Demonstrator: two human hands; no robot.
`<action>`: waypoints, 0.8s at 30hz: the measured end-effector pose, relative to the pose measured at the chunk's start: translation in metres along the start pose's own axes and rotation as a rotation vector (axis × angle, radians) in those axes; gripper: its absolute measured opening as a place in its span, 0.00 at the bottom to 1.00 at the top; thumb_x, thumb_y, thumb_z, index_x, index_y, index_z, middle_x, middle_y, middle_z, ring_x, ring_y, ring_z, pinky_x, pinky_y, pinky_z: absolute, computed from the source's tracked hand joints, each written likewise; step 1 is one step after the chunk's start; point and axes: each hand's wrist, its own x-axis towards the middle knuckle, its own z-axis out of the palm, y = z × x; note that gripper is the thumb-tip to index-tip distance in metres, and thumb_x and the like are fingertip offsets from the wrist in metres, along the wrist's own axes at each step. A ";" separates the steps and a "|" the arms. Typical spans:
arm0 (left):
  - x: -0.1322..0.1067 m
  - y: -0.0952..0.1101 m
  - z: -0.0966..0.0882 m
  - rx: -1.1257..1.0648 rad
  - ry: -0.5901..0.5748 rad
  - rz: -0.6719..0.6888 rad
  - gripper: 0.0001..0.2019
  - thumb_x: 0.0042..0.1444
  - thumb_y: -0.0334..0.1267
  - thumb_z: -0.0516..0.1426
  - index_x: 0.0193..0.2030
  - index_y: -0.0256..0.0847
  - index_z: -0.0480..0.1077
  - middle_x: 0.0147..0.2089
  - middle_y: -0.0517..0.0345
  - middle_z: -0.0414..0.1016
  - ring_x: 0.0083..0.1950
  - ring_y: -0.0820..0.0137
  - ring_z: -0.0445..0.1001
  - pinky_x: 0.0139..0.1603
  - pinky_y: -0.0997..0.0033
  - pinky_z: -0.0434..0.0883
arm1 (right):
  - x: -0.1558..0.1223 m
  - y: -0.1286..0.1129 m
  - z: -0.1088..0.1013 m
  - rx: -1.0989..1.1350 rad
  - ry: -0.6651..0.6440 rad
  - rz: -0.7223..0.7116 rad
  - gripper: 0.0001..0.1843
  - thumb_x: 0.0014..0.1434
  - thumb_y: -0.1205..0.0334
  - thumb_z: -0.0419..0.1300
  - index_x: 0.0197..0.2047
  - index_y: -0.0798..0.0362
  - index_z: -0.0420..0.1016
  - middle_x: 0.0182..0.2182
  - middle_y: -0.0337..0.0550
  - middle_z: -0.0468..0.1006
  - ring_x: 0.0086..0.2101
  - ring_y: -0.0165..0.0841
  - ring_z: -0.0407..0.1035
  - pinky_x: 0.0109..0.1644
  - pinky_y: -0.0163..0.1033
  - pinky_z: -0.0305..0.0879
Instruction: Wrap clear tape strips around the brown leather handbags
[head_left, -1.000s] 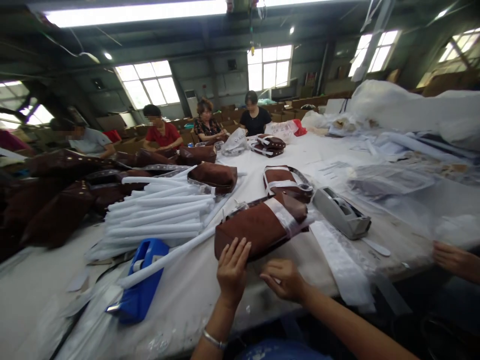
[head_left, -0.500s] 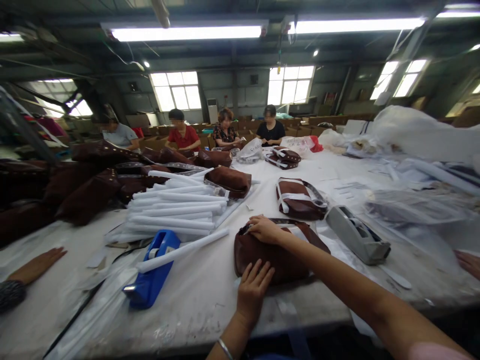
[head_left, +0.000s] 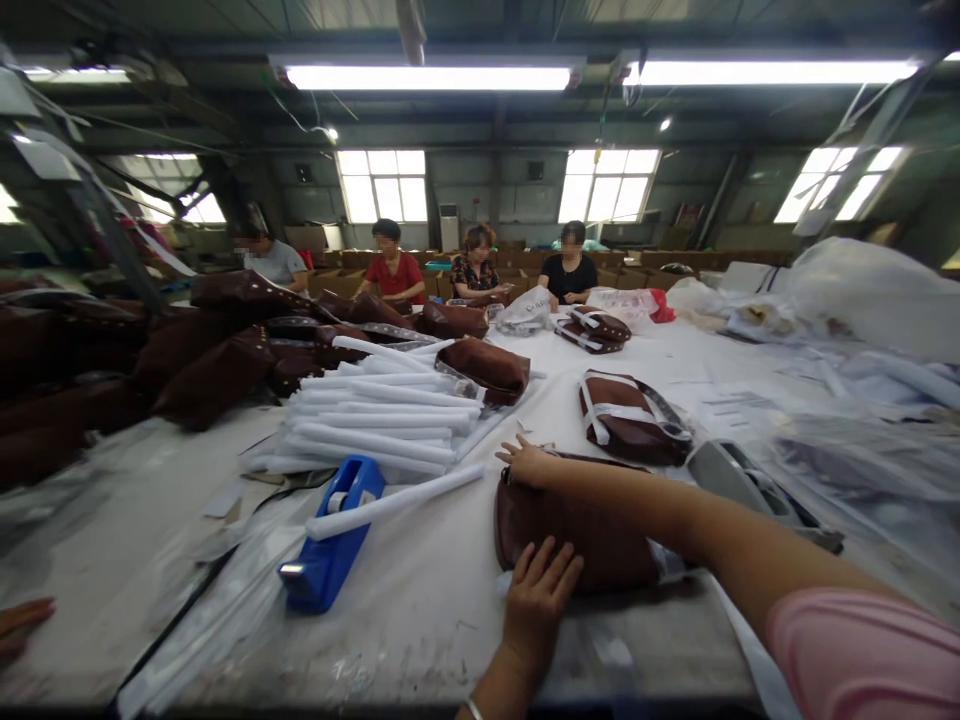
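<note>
Left hand [head_left: 541, 590]: open, fingers slightly fanned, laid on the near-left part of a dark-brown leather-look bag [head_left: 600, 530]. Presses, doesn't wrap; no grip on anything visible. Right hand [head_left: 525, 465]: also open, fingers spread, out at the bag's far-left corner, forearm crossing above the bag. Nothing visible in its fingers; can't tell how firmly the palm bears on the bag.

Bag lies by the table's [head_left: 420, 620] near edge, whitish translucent band [head_left: 666, 562] around its right end. The forearm hides much of the upper side.

Nearby: loose white tube [head_left: 435, 492], right tip just short of the right fingers, left end across a blue plastic tape dispenser [head_left: 330, 545]. Heap of white tubes [head_left: 382, 420] beyond that, toward the far edge. Grey tape dispenser [head_left: 750, 485] right of the bag; second brown bag with white strips [head_left: 622, 415] farther back.

My take on handling: left palm flat and weighted, since soft sides probably shift or dent under a one-sided pull. Reach with the right from above, forearm lifted off the band so it doesn't drag. Fingers low past the corner could knock the tube; blue dispenser's metal tip deserves a wide berth.
</note>
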 end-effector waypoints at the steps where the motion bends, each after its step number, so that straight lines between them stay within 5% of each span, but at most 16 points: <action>1: 0.000 0.000 0.000 0.002 0.006 -0.003 0.17 0.70 0.35 0.50 0.62 0.53 0.68 0.61 0.69 0.74 0.63 0.68 0.71 0.60 0.60 0.73 | 0.002 -0.001 0.002 -0.014 0.004 -0.035 0.07 0.55 0.73 0.65 0.37 0.54 0.80 0.63 0.51 0.69 0.64 0.51 0.57 0.66 0.61 0.53; 7: -0.004 -0.002 0.006 0.028 0.021 0.013 0.16 0.69 0.36 0.51 0.60 0.52 0.70 0.61 0.67 0.75 0.63 0.67 0.72 0.59 0.60 0.73 | -0.001 0.009 0.004 -0.066 0.056 -0.252 0.06 0.63 0.64 0.63 0.42 0.56 0.77 0.57 0.47 0.74 0.58 0.41 0.66 0.63 0.58 0.60; 12: -0.009 -0.004 0.009 0.038 -0.039 0.035 0.17 0.68 0.36 0.53 0.61 0.52 0.70 0.62 0.64 0.74 0.64 0.67 0.71 0.61 0.60 0.72 | -0.002 0.020 0.010 -0.068 0.097 -0.355 0.04 0.62 0.71 0.62 0.40 0.57 0.78 0.57 0.47 0.74 0.56 0.39 0.68 0.64 0.55 0.60; 19: -0.007 -0.004 0.005 0.029 -0.020 0.032 0.16 0.68 0.36 0.52 0.59 0.52 0.71 0.61 0.67 0.74 0.63 0.68 0.72 0.61 0.61 0.72 | 0.001 0.026 0.027 -0.077 0.135 -0.336 0.07 0.63 0.65 0.63 0.44 0.56 0.77 0.58 0.47 0.73 0.60 0.43 0.64 0.65 0.60 0.59; 24: -0.005 -0.002 0.001 0.042 0.039 0.039 0.15 0.69 0.36 0.51 0.57 0.52 0.73 0.59 0.66 0.76 0.61 0.69 0.74 0.61 0.62 0.72 | 0.006 0.015 0.038 -0.152 0.191 -0.247 0.06 0.55 0.70 0.64 0.37 0.53 0.80 0.61 0.51 0.71 0.63 0.50 0.61 0.67 0.65 0.52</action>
